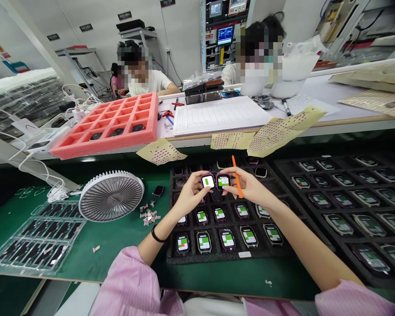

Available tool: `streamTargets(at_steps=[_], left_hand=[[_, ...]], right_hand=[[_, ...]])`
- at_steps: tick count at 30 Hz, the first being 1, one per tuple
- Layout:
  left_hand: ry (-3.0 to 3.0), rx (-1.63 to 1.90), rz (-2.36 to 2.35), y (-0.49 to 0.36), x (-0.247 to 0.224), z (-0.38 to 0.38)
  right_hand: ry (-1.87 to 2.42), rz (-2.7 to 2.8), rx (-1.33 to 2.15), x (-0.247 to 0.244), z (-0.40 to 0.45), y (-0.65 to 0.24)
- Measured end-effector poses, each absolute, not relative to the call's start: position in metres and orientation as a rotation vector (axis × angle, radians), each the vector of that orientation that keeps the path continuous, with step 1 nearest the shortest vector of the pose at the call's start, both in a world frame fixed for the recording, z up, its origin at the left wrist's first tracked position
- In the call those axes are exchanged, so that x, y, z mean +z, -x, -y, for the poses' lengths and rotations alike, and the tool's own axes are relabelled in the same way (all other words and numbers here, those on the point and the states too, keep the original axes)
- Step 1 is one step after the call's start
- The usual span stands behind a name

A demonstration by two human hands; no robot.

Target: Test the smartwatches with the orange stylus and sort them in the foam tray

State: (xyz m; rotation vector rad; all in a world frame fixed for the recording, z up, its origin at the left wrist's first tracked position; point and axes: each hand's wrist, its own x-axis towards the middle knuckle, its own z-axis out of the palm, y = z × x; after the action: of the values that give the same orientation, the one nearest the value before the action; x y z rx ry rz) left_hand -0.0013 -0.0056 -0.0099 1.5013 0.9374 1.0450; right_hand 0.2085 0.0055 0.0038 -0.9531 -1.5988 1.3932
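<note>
Above a black foam tray (217,228) of lit smartwatch units, my two hands hold one watch each, side by side. My left hand (192,193) grips a watch (208,181) whose screen is white with a green block. Closed round the edge of the other watch (223,181), with green and white on its screen, is my right hand (242,186). An orange pen-like stick (237,175) is also tucked in the fingers of my right hand. Rows of watches with green and white screens lie in the tray's slots below my hands.
A round fan (112,196) stands left of the tray, beside small loose pieces (149,216) and a clear plastic tray (36,235). A second watch tray (322,215) lies right. Pink foam tray (112,123) and papers (217,116) sit on the shelf; people sit beyond.
</note>
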Motion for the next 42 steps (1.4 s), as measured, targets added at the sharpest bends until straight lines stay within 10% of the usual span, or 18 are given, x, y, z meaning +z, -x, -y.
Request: streamTargets(at_steps=[42], left_hand=[[-1.446,1.04,-0.992,0.003,-0.014,-0.006]], right_hand=[[0.964,1.566,1.405,0.007,-0.007,-0.209]])
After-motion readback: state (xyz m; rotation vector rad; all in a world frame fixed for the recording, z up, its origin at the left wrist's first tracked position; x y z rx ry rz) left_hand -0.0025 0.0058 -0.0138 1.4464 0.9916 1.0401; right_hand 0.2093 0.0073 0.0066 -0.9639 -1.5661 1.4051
